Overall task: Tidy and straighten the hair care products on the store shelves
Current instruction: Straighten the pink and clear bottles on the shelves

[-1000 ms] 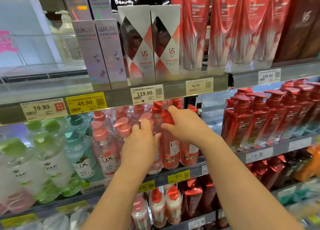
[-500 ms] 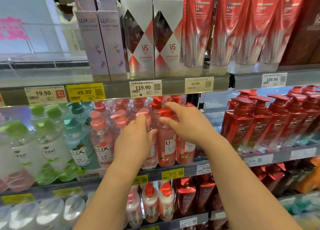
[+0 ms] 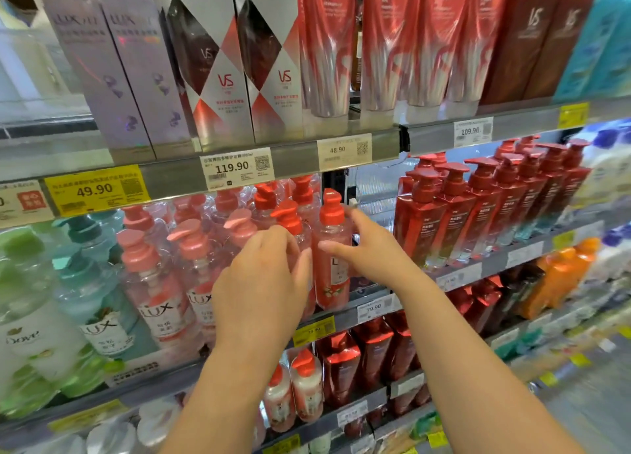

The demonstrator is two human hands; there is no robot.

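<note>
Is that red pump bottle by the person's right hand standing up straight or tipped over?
Upright. The red pump bottle stands on its base at the shelf's front edge, pump on top, beside the right hand.

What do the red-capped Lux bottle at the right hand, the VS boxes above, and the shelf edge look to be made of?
Red-capped Lux bottle: clear glossy plastic, probably; the red liquid shows through, and the pump cap looks like opaque plastic.
VS boxes: printed card, likely; flat faces, sharp folded edges, a silvery sheen.
Shelf edge: looks like grey metal or plastic strip with a dull shine; which one is unclear.
</note>
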